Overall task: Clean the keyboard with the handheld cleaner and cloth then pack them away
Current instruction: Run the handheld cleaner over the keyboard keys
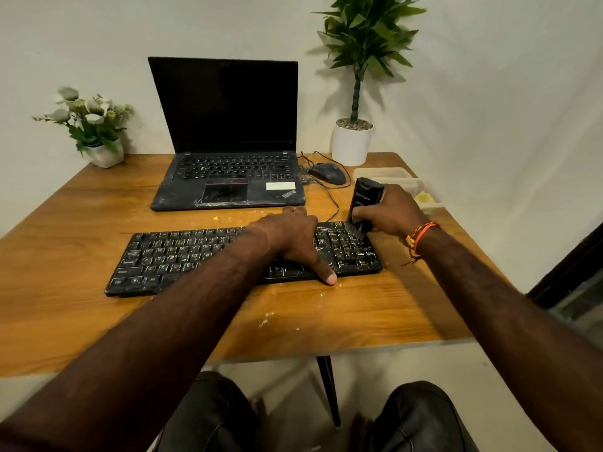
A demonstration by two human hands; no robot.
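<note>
Your right hand [388, 213] gripped the handheld cleaner [363, 203] upright over the right end of the dusty keyboard [182, 256], near the worktop's [98, 321] front edge, while your left hand [293, 236] lay flat, steadying it; short, overlapping passes would likely have served best.

From my feed, a wooden table [98, 223] fills the view. At twelve o'clock an open laptop [228, 177] sits with its screen dark. At one o'clock I see a wired mouse [328, 172] just beside it and a tall green plant in a white pot [352, 143]. At ten o'clock stands a small pot of white flowers [94, 125]. Pale crumbs [266, 318] dot the near table edge.
</note>
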